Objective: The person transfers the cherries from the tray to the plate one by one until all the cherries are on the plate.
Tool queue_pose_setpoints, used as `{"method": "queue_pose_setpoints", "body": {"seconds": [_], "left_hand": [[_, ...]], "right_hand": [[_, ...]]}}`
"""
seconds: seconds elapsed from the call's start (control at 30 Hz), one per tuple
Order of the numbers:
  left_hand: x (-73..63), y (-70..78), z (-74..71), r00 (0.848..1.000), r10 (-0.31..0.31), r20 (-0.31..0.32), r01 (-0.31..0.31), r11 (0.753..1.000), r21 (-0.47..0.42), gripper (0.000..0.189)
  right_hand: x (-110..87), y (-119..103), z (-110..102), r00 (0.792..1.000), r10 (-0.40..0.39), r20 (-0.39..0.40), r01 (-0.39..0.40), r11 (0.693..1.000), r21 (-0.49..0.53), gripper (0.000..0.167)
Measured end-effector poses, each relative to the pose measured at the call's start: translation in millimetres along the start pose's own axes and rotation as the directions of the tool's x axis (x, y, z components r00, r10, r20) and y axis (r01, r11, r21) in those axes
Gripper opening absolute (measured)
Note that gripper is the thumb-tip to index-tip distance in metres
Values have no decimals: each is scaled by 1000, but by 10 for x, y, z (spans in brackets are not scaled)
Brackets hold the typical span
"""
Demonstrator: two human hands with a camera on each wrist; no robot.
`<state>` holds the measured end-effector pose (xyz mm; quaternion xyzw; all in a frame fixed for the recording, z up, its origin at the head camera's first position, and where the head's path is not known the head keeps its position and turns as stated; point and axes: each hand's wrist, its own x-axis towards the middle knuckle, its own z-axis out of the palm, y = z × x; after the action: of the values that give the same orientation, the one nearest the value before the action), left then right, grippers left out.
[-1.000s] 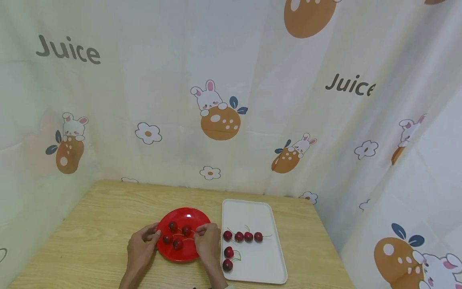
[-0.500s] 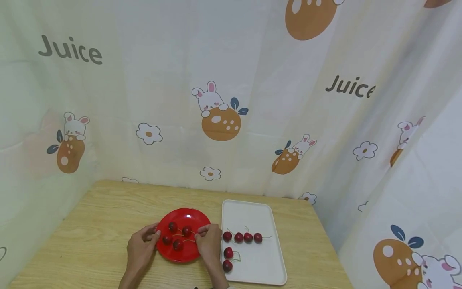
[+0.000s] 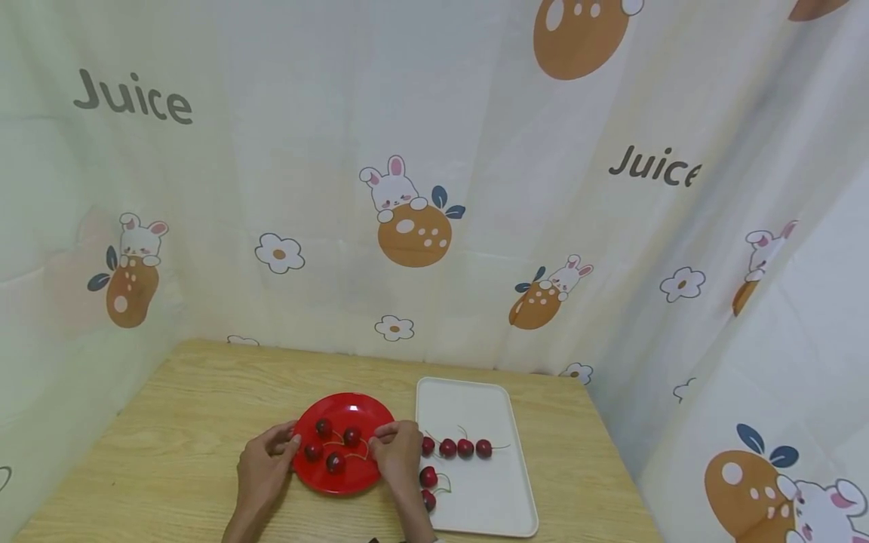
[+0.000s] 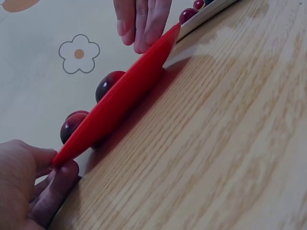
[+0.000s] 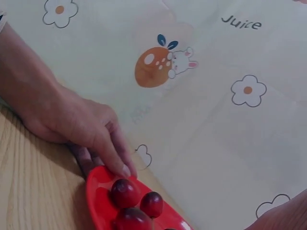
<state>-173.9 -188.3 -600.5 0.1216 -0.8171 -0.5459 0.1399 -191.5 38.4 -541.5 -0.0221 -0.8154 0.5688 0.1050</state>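
My left hand (image 3: 263, 464) pinches the left rim of a round red plate (image 3: 360, 479), thumb above and fingers beneath, as the left wrist view shows. On the plate lie several dark red cherries (image 3: 336, 463) with thin stems that run toward the right. At the plate's right side, the thumb and fingertips of my right hand (image 3: 400, 456) are brought together at the stem ends, pinching a cherry stem. Part of the plate's right rim is hidden behind that hand. In the left wrist view, the right hand's fingers (image 4: 141, 24) point down over the plate's far side.
Just right of the plate stands a white rectangular tray (image 3: 485, 490). It holds a row of several cherries (image 3: 465, 448) and two more (image 3: 428, 477) below the row's left end. A wooden tabletop (image 3: 204, 400) carries everything, with a printed curtain (image 3: 326, 286) behind it.
My right hand has edged to the right, and the cherries nearest it have shifted slightly right on the plate. My left hand keeps its hold on the rim.
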Motion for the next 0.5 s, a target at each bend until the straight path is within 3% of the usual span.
{"method": "queue_pose_setpoints", "body": {"seconds": [0.17,0.33,0.5], "left_hand": [[-11,-8,15,1000,-1,1,1,1000,-19,34],[-5,-6,6,1000,17,3,-17,1000,-18,34],[0,-8,2,1000,16,-4,-16,1000,4,34]], "right_hand": [[-20,-164,-132,989,127,76,-136,984,119,8],[1,-232,-266,970,187,153,-220,947,235,12],[25,-232,-407,953,223,206,-276,920,278,14]]}}
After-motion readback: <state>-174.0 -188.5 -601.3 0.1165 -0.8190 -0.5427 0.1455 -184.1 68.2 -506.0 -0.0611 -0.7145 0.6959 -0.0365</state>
